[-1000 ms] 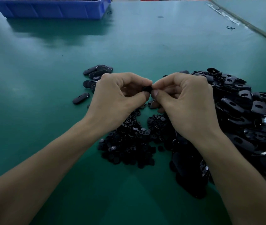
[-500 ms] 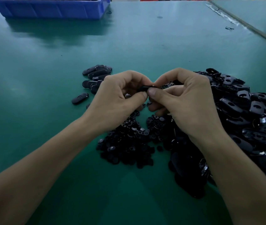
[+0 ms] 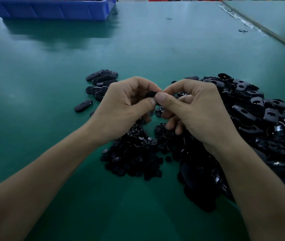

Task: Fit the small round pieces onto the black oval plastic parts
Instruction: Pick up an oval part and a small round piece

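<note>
Both thumbs met in the middle, tip to tip, with the forefingers curled over from above, and between them sat a black part [image 3: 150, 94], clamped from both sides and held up off the table. So little of it showed past the fingertips that I could not tell whether a round piece was seated in it. The left hand [image 3: 122, 108] gripped it from the left with thumb and forefinger, its other fingers curled under the palm. The right hand [image 3: 199, 108] pinched it from the right in the same way, its lower fingers bent and hanging just above the pile beneath.

Directly below the hands, the small round pieces [image 3: 134, 153] lay in a loose dark heap on the green table [image 3: 33, 75], spreading toward the person between the two forearms. To the right of that heap, and running into it, was a much larger mound of black oval parts [image 3: 260, 119], many lying with a hole showing; the right wrist and forearm crossed over its near edge.

Beyond the left hand, a small cluster of ovals [image 3: 101, 80] lay together, partly hidden behind the knuckles, and a single oval [image 3: 83, 105] lay apart from them, further left.

At the far left edge of the table stood a blue bin [image 3: 51, 9]. A seam [image 3: 260, 28] ran slantwise across the far right corner, with a small dark scrap [image 3: 242, 30] lying just beside it.
</note>
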Demonstrator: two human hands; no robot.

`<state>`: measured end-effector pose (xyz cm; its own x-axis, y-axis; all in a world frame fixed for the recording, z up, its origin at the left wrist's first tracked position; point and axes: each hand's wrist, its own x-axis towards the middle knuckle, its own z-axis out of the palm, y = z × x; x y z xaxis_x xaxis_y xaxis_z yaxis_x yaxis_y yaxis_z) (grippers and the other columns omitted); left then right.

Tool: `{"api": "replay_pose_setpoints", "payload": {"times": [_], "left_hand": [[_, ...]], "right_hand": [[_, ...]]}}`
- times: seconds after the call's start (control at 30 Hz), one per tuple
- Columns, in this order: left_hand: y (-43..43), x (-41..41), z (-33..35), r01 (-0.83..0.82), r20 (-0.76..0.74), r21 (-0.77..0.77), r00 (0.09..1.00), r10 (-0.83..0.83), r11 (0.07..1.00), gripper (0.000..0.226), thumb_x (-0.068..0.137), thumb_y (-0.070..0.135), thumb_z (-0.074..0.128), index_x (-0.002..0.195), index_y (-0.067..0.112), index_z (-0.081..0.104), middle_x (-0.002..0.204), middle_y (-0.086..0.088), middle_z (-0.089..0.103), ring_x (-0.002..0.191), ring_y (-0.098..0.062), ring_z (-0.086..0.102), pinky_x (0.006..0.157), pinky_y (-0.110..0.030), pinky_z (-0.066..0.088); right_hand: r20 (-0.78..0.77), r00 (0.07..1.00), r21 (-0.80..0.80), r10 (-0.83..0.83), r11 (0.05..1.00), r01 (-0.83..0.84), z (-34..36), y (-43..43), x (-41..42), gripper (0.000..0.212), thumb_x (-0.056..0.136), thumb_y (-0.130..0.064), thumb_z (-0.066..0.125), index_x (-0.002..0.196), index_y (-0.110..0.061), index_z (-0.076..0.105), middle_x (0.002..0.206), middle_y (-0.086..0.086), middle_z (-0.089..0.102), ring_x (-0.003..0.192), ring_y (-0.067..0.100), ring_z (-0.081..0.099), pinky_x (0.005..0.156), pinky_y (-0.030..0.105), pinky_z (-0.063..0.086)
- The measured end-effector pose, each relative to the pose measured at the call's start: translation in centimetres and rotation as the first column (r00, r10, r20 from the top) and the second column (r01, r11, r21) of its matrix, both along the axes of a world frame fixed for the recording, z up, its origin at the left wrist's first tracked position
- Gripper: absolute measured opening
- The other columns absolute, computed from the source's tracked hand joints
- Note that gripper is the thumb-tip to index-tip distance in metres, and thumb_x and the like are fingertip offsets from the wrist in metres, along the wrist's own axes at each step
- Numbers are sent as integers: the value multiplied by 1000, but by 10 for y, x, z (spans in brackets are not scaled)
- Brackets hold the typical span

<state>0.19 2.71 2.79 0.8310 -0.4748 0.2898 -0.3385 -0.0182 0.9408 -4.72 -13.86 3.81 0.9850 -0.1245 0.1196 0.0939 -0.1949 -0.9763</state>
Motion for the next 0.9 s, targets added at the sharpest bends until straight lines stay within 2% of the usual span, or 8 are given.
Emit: {"api": "replay_pose_setpoints", "payload": {"times": [0.13,0.2,0.3,0.43,0.57,0.7,0.8,0.9], "left_hand": [[1,3,0,-2,-90,-53,996,-3,999,17,89,-1,61,97,13,66,71,8,68,61,-4,60,58,-19,51],[2,5,-1,-10,-149,-79,989,-2,997,15,86,4,64,96,14,68,72,6,68,64,-5,60,58,-20,52],[2,6,-1,-10,-211,-105,977,-12,994,14,81,8,66,93,15,69,72,3,69,64,-7,61,56,-20,51],[3,7,-2,7,-251,-127,967,-39,992,14,81,6,67,91,15,71,74,1,70,65,-7,62,57,-19,52],[4,6,-1,12,-253,-105,967,-38,994,18,86,-2,67,91,14,71,75,-1,70,65,-8,62,59,-20,54],[4,5,3,5,-244,-100,969,-29,995,14,78,8,71,91,13,72,76,0,71,66,-9,64,61,-19,54],[2,3,4,-23,-195,-84,981,6,996,18,72,13,73,90,12,71,76,0,72,63,-10,65,63,-20,55],[0,1,2,-46,-141,-37,989,40,998,14,80,2,73,92,9,70,75,-1,74,64,-13,66,66,-23,58]], "right_hand": [[40,999,-97,4,995,0,0,0,1,6,89,-21,76,85,-22,72,62,4,69,51,19,66,46,25,51],[51,999,-117,18,993,-12,1,0,2,6,90,-16,74,86,-21,72,65,-1,72,57,13,69,51,21,52],[52,998,-100,41,994,-36,4,-1,1,7,91,-11,71,87,-18,72,65,-7,73,53,2,67,49,10,46],[43,997,-59,62,997,-59,6,-1,1,13,91,-7,70,84,-18,71,65,-5,73,52,2,66,48,10,46],[49,997,-45,61,997,-58,4,-2,2,14,90,-4,70,82,-16,71,65,0,74,55,8,69,51,14,49],[73,996,-57,55,997,-51,3,-5,2,11,88,-7,73,83,-16,71,64,1,73,56,10,69,52,16,51],[74,996,-108,46,993,-38,2,-4,3,12,87,-8,74,82,-18,70,64,-1,72,55,10,69,52,18,51],[84,996,-209,9,978,9,0,-4,4,12,86,-11,74,80,-21,70,64,-5,71,57,8,68,56,22,53]]}}
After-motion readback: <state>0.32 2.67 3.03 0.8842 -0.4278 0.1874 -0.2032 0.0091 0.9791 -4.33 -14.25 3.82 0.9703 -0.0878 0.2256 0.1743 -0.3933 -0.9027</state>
